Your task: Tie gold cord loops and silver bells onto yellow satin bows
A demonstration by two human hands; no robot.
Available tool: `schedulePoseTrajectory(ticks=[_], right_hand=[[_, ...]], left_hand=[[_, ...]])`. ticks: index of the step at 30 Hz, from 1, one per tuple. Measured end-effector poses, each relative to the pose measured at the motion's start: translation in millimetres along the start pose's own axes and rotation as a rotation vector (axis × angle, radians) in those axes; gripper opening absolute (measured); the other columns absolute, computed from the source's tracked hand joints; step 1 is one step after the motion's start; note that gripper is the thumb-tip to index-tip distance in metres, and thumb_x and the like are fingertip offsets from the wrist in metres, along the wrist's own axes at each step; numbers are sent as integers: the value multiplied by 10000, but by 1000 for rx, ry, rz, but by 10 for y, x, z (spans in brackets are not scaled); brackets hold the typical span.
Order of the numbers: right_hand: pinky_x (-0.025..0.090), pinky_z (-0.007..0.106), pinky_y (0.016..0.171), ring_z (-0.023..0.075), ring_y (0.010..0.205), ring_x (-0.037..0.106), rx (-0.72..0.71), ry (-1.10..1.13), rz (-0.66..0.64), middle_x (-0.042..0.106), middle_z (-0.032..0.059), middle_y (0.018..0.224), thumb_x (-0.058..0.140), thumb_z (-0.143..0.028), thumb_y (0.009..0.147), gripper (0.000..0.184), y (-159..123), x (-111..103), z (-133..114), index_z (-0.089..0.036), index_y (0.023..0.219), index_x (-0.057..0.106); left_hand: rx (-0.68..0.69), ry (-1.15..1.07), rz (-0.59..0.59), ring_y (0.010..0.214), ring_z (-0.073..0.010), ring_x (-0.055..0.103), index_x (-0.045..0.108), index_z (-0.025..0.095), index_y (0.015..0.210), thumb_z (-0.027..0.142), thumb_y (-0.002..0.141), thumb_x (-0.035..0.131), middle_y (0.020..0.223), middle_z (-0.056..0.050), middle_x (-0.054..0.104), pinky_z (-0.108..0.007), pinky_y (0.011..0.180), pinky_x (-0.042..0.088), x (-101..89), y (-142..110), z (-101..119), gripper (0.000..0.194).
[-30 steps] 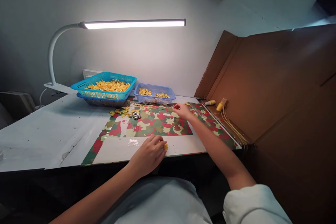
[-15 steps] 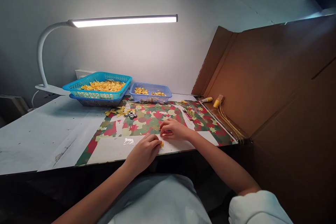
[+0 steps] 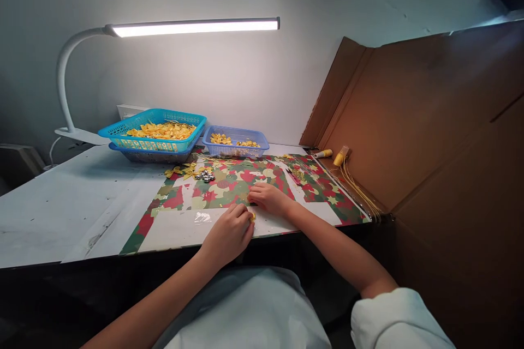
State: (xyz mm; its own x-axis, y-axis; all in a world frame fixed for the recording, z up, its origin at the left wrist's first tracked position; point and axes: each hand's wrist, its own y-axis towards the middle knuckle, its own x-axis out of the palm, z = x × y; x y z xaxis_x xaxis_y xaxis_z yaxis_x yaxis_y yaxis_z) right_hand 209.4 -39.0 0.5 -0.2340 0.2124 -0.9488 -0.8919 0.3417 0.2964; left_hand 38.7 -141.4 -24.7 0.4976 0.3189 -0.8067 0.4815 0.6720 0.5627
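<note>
A brown cardboard panel (image 3: pixel 429 136) is being stood along the right side of the white surface (image 3: pixel 61 207). The surface is being partly covered by a patterned sheet (image 3: pixel 229 191), and its near portion is being overlaid by a white strip (image 3: pixel 176 229). Light is being cast from above by a clamp-mounted lamp (image 3: pixel 196 27). At the rear, a turquoise basket (image 3: pixel 153 145) of yellow bows (image 3: pixel 164 130) is being supported by a blue basket (image 3: pixel 151 157); more yellow items are being contained in a smaller basket (image 3: pixel 235 150) to the right. The left hand (image 3: pixel 231 232) is being curled in a pinch grip over the strip. The right hand (image 3: pixel 270 199) is being positioned just beyond, fingers bent; whether anything is being gripped cannot be told. Gold cords (image 3: pixel 356 191) are being laid beside the panel. Silver beads (image 3: pixel 205 176) are being grouped near loose bows (image 3: pixel 189 170). A small yellow piece (image 3: pixel 252 218) is being grasped between left thumb and fingers, partly hidden.
</note>
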Motion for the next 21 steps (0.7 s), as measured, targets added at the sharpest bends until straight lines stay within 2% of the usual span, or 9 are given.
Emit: schedulePoseTrajectory(ticks=[4, 8, 15, 21], right_hand=[[369, 261, 703, 154, 708, 459, 73, 47, 57, 585, 27, 742, 431, -63, 897, 220, 20, 5, 103, -181, 749, 543], [368, 260, 691, 158, 716, 456, 71, 67, 92, 588, 33, 744, 416, -72, 902, 236, 83, 34, 248, -178, 740, 551], [355, 261, 691, 162, 721, 462, 130, -21, 92, 614, 42, 757, 434, -33, 863, 221, 290, 104, 571, -161, 754, 577], [350, 255, 699, 156, 723, 481, 131, -53, 50, 619, 39, 756, 454, -6, 833, 223, 402, 140, 623, -153, 753, 601]], left_hand=[[0, -16, 10, 840, -231, 573, 607, 177, 828, 155, 876, 469, 845, -74, 592, -410, 782, 510, 0, -10, 0, 147], [-10, -1, -5, 844, -232, 579, 610, 171, 841, 154, 879, 470, 857, -79, 600, -416, 788, 516, -17, -14, 17, 146], [-36, 13, -27, 887, -242, 574, 621, 153, 885, 155, 876, 466, 882, -96, 602, -435, 830, 515, -8, -11, 23, 155], [-61, 1, -34, 895, -246, 569, 631, 142, 910, 162, 873, 475, 891, -106, 601, -432, 836, 512, -23, -9, 31, 162]])
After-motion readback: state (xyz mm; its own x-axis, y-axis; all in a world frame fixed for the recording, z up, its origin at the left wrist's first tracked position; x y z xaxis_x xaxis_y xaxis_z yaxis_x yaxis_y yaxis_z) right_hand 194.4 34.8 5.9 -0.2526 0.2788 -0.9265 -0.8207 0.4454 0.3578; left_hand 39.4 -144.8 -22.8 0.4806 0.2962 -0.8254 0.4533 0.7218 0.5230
